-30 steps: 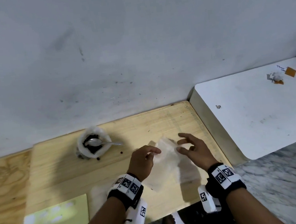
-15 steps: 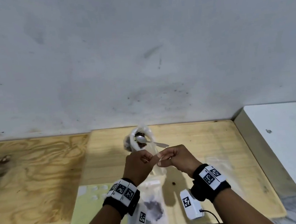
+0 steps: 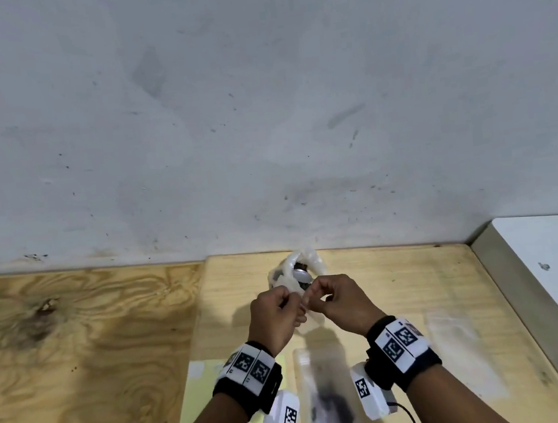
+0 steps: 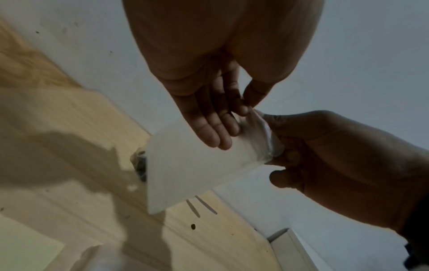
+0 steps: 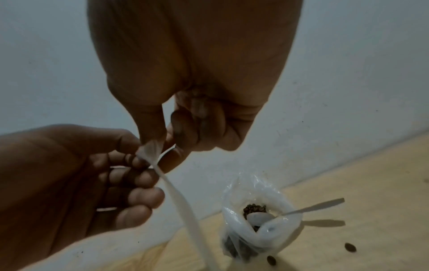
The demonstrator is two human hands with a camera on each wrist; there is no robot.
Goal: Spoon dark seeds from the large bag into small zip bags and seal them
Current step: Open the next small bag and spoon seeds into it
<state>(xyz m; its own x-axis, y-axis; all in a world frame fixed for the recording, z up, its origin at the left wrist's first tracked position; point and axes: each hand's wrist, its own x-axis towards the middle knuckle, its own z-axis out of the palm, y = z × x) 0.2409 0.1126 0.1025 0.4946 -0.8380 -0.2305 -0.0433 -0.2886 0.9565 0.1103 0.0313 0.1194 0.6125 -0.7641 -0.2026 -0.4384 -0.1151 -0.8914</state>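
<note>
- Both hands hold one empty small zip bag in the air above the wooden table, likely to pull its mouth open for filling.
- The left hand pinches one top corner between thumb and fingers.
- The right hand pinches the other lip.
- The large bag of dark seeds stands just behind, rim rolled down, with a spoon resting inside, ready to scoop.
- A filled small bag lies near the wrists.
</note>
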